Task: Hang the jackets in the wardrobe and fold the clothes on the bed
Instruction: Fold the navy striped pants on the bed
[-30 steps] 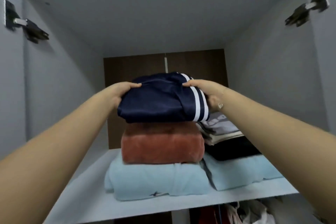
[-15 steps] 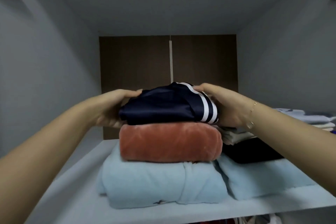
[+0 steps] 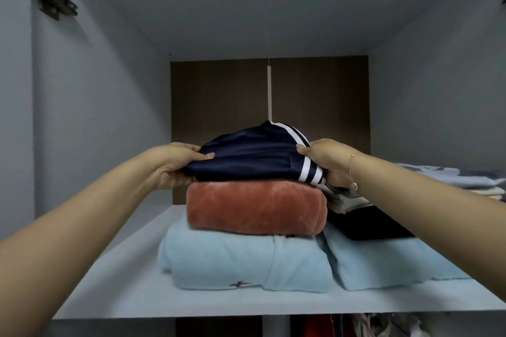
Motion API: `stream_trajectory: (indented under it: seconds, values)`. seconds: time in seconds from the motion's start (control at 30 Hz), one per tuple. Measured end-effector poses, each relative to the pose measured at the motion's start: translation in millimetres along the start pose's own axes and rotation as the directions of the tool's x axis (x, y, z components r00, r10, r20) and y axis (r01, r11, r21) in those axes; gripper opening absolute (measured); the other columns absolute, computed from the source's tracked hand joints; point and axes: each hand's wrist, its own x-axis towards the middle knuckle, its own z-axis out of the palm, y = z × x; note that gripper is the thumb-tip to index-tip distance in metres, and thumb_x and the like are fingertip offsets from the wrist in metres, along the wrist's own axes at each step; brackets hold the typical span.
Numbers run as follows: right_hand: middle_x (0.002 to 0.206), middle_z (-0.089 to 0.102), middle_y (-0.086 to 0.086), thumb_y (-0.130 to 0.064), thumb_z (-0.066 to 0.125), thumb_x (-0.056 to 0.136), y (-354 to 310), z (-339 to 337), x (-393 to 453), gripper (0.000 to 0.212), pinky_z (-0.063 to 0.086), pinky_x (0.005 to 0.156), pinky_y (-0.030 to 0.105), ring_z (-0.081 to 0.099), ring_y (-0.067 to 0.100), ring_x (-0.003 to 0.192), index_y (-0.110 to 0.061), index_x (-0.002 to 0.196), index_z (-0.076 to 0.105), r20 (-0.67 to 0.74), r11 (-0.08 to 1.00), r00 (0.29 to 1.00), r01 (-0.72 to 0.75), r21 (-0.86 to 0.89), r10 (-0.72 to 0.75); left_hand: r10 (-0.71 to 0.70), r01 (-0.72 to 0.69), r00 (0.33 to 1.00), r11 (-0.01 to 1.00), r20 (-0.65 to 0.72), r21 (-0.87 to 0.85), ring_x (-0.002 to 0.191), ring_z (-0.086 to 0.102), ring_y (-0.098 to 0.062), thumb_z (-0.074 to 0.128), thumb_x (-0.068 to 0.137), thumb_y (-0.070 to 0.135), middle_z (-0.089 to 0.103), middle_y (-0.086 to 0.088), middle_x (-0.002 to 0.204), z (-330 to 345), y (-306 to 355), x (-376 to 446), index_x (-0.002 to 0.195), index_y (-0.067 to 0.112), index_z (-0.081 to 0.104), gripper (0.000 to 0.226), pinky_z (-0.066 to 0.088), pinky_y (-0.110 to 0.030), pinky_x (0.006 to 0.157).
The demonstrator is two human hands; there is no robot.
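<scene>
The left hand and right hand grip the two ends of a folded navy garment with white stripes, thumbs over its top edge, as it sits on a rust-coloured fleece atop a folded pale blue garment on the wardrobe shelf. The stack is tall and soft, so a lopsided release or a drag of the fingers could likely tip the navy piece or push the fleece sideways off its base. Just beside, at the right, a second pile crowds the right hand's knuckles and leaves little room to withdraw. Below the shelf, hanging clothes seem to show, though they are too dim to tell.
</scene>
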Motion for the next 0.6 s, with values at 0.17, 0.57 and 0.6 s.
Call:
stream_trajectory:
  seconds: [0.17,0.57,0.6]
  values:
    - [0.109,0.064,0.010,-0.025,0.053,0.100,-4,-4,-15,0.042,0.051,0.065,0.029,0.063,0.017,0.081,-0.004,0.135,0.045,0.133,0.992,0.991,-0.016,0.128,-0.001,0.033,-0.012,0.997,0.956,-0.066,0.294,0.095,0.065,-0.020,0.057,0.098,0.019,0.064,-0.010,0.116,4,5,-8,0.137,0.005,0.048,0.043,0.059,-0.027,0.070]
    - [0.098,0.054,-0.003,-0.042,0.074,0.080,63,-1,-61,0.030,0.043,0.066,0.012,0.053,0.006,0.076,-0.022,0.089,0.053,-0.216,0.786,0.757,0.577,-0.222,-0.617,0.172,-0.276,0.956,0.259,0.237,0.925,0.151,-0.003,-0.018,0.008,0.101,0.057,0.005,0.009,0.164,87,7,42,0.154,0.038,0.012,0.057,-0.008,-0.053,0.120]
    - [0.095,0.053,-0.003,-0.039,0.072,0.082,63,0,-58,0.026,0.043,0.068,0.013,0.053,0.007,0.078,-0.019,0.086,0.056,-0.214,0.745,0.717,0.606,-0.278,-0.663,0.158,-0.270,0.960,0.289,0.232,0.919,0.151,-0.005,-0.017,0.008,0.101,0.058,0.002,0.010,0.164,86,2,47,0.155,0.039,0.010,0.057,-0.011,-0.052,0.119]
